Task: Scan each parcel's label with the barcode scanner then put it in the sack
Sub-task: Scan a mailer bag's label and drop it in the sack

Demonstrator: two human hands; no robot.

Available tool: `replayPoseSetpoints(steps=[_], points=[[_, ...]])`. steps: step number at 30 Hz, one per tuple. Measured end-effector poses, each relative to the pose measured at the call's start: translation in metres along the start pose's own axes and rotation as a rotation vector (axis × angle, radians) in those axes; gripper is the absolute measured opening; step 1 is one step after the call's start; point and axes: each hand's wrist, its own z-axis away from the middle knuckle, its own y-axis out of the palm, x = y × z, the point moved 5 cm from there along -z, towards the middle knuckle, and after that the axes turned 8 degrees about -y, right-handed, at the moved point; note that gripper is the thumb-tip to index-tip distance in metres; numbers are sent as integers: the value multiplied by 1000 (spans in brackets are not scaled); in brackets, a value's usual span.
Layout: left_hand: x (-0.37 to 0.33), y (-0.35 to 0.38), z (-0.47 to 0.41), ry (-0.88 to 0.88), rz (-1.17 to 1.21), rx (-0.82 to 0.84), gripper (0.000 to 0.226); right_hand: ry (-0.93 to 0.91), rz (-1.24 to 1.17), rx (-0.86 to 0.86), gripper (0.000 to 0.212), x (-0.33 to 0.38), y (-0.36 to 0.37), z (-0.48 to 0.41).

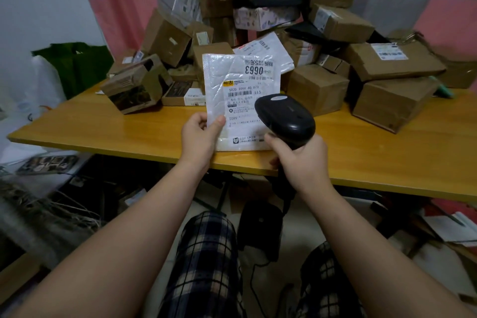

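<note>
Over the near edge of the worktop (103, 124), I had my left hand (200, 134) pinching the white parcel (232, 80) by its lower-left corner, upright w/ label (244, 100) facing me. My right hand (299, 160) gripped the black barcode scanner (286, 117) by its handle, head overlapping the label's right side. Cardboard boxes (317, 88) sat piled behind.

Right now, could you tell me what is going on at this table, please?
A person sitting at the wooden table is scanning a parcel. Their left hand pinches the lower edge of a white mailer and holds it up with its label facing them. Their right hand grips a black barcode scanner, its head close over the label. This parcel has not gone into a sack yet. A heap of cardboard boxes and other mailers waits on the table behind.
</note>
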Motion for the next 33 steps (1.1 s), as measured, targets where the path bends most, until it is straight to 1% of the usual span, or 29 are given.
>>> replayPoseSetpoints(steps=[7,14,17,22,24,25,26,27,28,29,31,33], points=[[0,-1,4,33,-4,-16,12,-13,30,42,47,2,6,9],[-1,0,5,19,1,-4,12,2,63,73,50,5,5,13],[-1,1,5,18,11,-4,11,-10,74,80,44,6,4,14],[-4,2,8,16,3,5,11,-1,43,73,52,5,4,14],[-8,1,9,17,-74,44,11,-12,27,77,55,7,5,15],[-10,0,8,28,-162,72,12,-12,23,85,54,7,6,14],[-13,-3,9,46,-257,102,15,-12,26,99,49,8,8,13],[-16,-8,9,60,-328,122,19,-16,30,115,38,9,11,11],[-18,-15,10,63,-357,123,21,-28,32,134,27,10,16,9],[-21,-25,12,59,-345,112,21,-44,28,150,20,12,21,8],[-26,-51,21,62,-281,58,18,-80,1,198,21,17,37,5],[-27,-87,31,85,-231,-29,15,-112,-25,257,23,23,60,6]])
